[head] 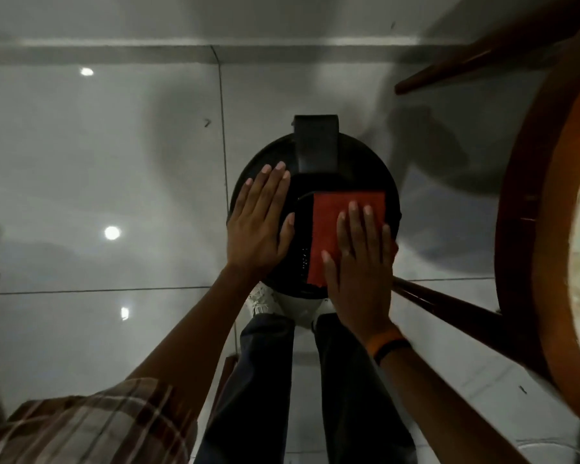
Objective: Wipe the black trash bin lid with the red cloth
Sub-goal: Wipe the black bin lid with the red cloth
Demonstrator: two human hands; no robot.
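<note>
On top of the round black trash bin lid, which sits on the floor directly below you and just in front of your shoes, the red cloth lies folded flat over the right half, its far edge square and its near corner reaching toward the rim. Your right hand is spread wide, palm down, pressing the cloth's near right part with flat fingers rather than gripping it; your left hand is likewise spread flat on the bare left side of the lid, holding nothing, apparently bracing the bin. Keep that left palm planted so the bin does not skid on the glossy tiled floor. Press evenly through the whole right palm and sweep the cloth in overlapping arcs following the rim, since a flat hand can let cloth slide out from under it if pressure drops. The raised hinge piece at the far side will likely need the cloth's edge worked around it, and the left half looks not yet covered, so you will probably have to shift the bracing hand. Mind the wooden chair leg just beside your right wrist as you swing outward.
</note>
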